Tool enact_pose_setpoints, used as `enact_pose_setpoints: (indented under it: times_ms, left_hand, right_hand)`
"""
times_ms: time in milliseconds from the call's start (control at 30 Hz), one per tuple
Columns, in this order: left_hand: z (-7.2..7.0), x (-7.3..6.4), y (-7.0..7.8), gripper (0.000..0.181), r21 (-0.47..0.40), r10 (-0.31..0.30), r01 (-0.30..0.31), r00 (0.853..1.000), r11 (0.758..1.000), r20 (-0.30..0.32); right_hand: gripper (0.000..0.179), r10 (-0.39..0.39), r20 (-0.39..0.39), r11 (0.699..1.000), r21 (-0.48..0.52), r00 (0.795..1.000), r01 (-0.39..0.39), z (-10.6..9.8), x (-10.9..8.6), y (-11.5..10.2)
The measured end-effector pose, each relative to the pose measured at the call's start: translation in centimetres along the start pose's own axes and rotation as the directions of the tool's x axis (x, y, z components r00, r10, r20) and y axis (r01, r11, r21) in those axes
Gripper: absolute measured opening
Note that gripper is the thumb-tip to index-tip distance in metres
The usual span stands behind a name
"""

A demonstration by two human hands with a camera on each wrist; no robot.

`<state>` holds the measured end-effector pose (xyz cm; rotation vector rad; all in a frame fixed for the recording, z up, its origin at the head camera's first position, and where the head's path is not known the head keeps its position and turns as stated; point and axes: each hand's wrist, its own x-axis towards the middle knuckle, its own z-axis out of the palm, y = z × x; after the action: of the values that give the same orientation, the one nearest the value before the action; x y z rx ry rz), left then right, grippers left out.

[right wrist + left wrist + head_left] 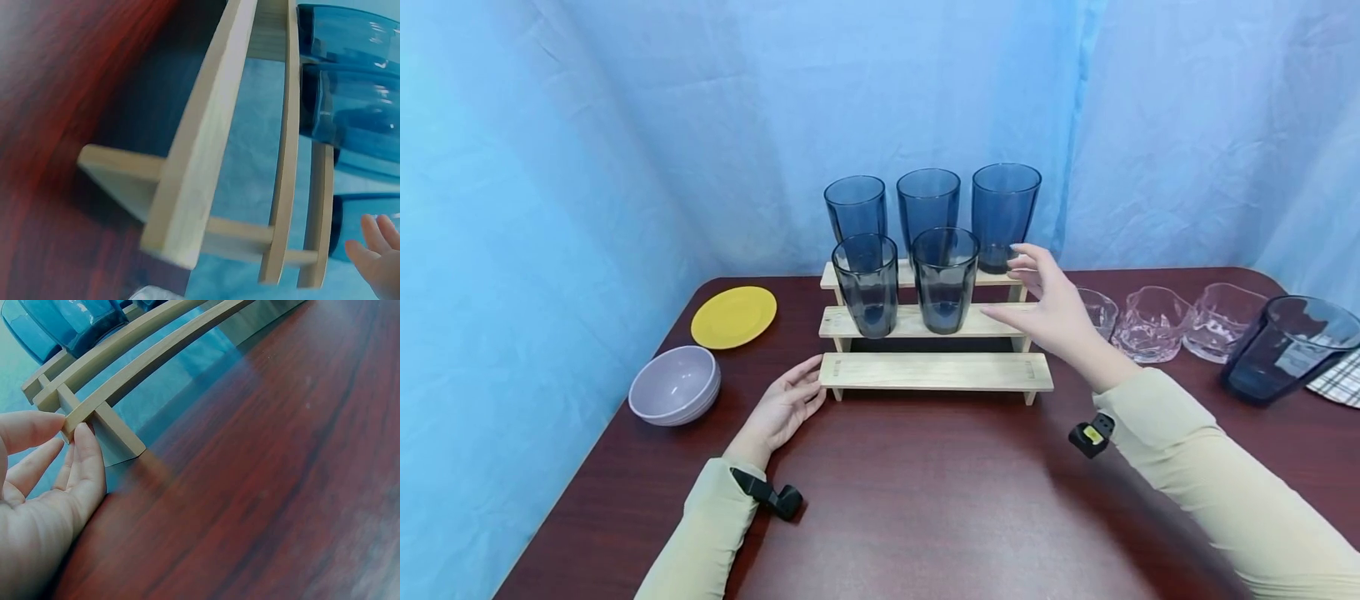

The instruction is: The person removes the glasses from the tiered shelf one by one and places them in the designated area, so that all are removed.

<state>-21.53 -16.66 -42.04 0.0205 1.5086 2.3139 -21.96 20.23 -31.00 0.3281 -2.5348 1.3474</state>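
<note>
You seem to be partway through setting blue glasses on the wooden rack point(936, 372), steadying it with 1 side while the other works. Your left grip point(782, 408) pinches the left end of the lowest shelf between thumb and fingers. Your right grip point(1054, 310) is spread wide, thumb well apart from the fingertips, and holds nothing; it hangs over the right end of the middle shelf point(992, 322), near the right-hand glass of the top row point(1006, 212) (whether a fingertip touches that glass, you can't tell from here).

On the rack, 3 blue glasses stand along the top shelf and 2 more, the left front glass point(868, 292) and the right front glass point(946, 287), stand on the middle shelf. A 6th, the loose dark blue glass point(1277, 350), is on the desk point(917, 492) at far right, beyond the 3 clear glasses point(1150, 323).

The next move probably calls for swinging your right grip out to that loose glass, clearing the clear glasses, then standing it beside the middle pair, with your left grip keeping the rack from sliding.
</note>
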Motion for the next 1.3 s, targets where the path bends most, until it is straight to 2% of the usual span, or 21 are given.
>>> enact_pose_setpoints:
  times_ms: [133,267,533,800,1300]
  left_hand:
    - [0.0,0.0,0.0,0.059,0.004,0.005,-0.005,1.0,1.0,0.004]
    - [-0.1,0.0,0.0,0.059,0.004,-0.001,0.001,1.0,1.0,0.001]
    - [-0.1,-0.1,-0.1,0.06,0.007,0.004,-0.004,1.0,1.0,0.011]
    - [0.0,-0.1,-0.1,0.059,0.011,0.01,-0.01,1.0,1.0,0.02]
    - [0.0,0.0,-0.1,0.059,0.015,0.012,-0.012,1.0,1.0,0.012]
  right_hand:
    - [0.091,0.02,0.038,1.0,-0.005,0.999,-0.02,0.9,0.9,-0.8]
    - [0.097,0.027,0.07,0.999,0.041,0.997,-0.03,1.8,1.6,-1.3]
    - [0.102,0.047,0.087,0.993,0.103,0.995,-0.056,2.8,2.4,-2.1]
    - [0.102,0.06,0.091,0.995,0.08,0.994,-0.067,3.4,2.9,-2.6]
    - [0.104,0.061,0.071,0.997,0.038,0.996,-0.064,4.0,2.9,-2.1]
